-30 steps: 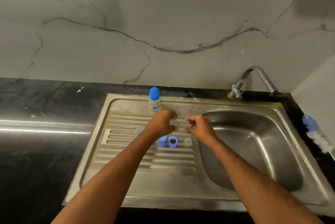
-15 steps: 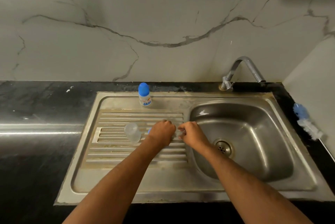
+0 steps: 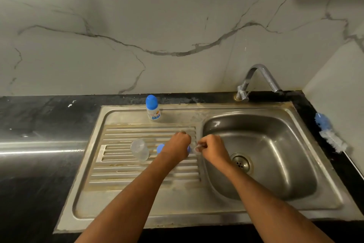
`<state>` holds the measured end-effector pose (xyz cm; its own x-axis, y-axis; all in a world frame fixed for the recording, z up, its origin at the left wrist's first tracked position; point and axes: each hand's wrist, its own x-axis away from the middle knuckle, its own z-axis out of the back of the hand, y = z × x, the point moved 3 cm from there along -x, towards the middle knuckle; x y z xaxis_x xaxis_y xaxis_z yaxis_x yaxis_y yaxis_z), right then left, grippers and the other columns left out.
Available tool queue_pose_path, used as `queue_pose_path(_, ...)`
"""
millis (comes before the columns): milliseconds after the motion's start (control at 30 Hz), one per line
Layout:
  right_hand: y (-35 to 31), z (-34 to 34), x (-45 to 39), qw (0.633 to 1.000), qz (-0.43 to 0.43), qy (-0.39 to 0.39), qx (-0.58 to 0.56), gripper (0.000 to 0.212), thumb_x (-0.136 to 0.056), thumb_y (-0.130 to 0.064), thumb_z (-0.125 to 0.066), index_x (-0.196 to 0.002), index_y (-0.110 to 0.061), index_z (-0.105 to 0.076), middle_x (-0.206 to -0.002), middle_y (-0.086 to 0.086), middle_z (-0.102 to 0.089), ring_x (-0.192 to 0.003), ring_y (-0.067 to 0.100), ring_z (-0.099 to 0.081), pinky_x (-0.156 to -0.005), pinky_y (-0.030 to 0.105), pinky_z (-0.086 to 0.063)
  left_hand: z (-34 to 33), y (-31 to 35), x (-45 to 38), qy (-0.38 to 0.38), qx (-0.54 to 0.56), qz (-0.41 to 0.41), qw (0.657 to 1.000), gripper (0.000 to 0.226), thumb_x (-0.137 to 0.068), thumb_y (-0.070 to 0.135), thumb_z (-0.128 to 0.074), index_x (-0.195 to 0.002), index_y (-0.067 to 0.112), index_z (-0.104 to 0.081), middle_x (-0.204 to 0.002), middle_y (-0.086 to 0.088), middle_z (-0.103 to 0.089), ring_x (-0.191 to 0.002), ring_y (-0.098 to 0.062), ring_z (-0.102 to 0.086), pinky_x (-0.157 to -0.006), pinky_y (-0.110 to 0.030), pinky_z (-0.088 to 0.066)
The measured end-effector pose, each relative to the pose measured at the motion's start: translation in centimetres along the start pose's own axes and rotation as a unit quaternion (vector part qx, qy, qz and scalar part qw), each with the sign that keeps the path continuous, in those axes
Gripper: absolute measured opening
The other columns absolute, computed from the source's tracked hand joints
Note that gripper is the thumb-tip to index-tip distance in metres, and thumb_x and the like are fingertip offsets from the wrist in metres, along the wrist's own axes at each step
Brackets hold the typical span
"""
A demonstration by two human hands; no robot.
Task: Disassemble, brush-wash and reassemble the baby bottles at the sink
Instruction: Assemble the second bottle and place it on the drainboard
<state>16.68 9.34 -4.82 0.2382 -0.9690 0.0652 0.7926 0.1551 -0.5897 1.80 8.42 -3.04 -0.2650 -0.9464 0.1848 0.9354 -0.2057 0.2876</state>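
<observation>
Both hands meet over the ribbed drainboard point(image 3: 122, 166) of the sink point(image 3: 177, 211). The left hand point(image 3: 176, 147) is curled over small blue parts point(image 3: 160, 148); what it holds I cannot tell. The right hand point(image 3: 213, 147) pinches a small clear piece point(image 3: 197, 148). A clear bottle point(image 3: 140, 150) lies at 9 o'clock from the hands. A capped baby bottle point(image 3: 153, 108) stands at 11 o'clock. A brush point(image 3: 330, 134) lies at 3 o'clock.

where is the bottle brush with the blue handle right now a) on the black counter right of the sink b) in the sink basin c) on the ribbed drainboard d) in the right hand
a: the white-bristled bottle brush with the blue handle lies on the black counter right of the steel sink, against the wall, away from both hands.
</observation>
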Motion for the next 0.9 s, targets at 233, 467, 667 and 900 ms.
queue_pose_path(233, 1.5, 14.1, -1.3, 0.979, -0.076, 0.030, -0.188, 0.017, -0.081, -0.005, -0.077, -0.094, -0.016, -0.076, -0.087, 0.003, -0.075, -0.072, 0.013, -0.073, -0.069, 0.027, -0.061, 7.2, 3.4, -3.4, 0.063, 0.335, 0.032, 0.939, 0.021, -0.083, 0.017, -0.081, -0.101, 0.009, -0.075, -0.095, -0.004, -0.075, -0.085, -0.017, -0.073, -0.082, -0.032, -0.060)
queue_pose_path(467, 5.2, 22.8, 1.9, 0.720, -0.013, 0.077, -0.689, 0.020, -0.086, -0.003, -0.057, -0.089, -0.008, -0.076, -0.088, 0.010, -0.070, -0.067, 0.011, -0.063, -0.057, 0.018, -0.054, 12.0, 7.7, -6.1, -0.086, 0.898, 0.018, 0.430, 0.029, -0.089, 0.013, -0.062, -0.114, -0.002, -0.064, -0.114, -0.025, -0.068, -0.097, -0.030, -0.069, -0.082, -0.032, -0.061)
queue_pose_path(667, 14.3, 14.4, 5.1, 0.957, -0.276, 0.015, 0.082, 0.014, -0.084, -0.016, -0.077, -0.095, -0.008, -0.075, -0.092, 0.010, -0.076, -0.083, 0.018, -0.074, -0.082, 0.030, -0.059, 2.5, 9.9, -7.4, -0.098, 0.227, 0.141, 0.959, 0.026, -0.072, 0.018, -0.079, -0.096, 0.009, -0.073, -0.096, -0.018, -0.074, -0.084, -0.026, -0.073, -0.080, -0.040, -0.063)
queue_pose_path(900, 13.1, 17.2, 5.5, 0.956, -0.260, 0.076, -0.114, 0.011, -0.078, -0.016, -0.082, -0.077, -0.021, -0.073, -0.072, -0.003, -0.072, -0.069, 0.010, -0.070, -0.071, 0.030, -0.062, 3.8, 12.5, -8.3, -0.017, 0.344, 0.136, 0.929, 0.006, -0.079, 0.017, -0.077, -0.080, 0.011, -0.076, -0.077, -0.005, -0.073, -0.072, -0.019, -0.072, -0.075, -0.031, -0.061)
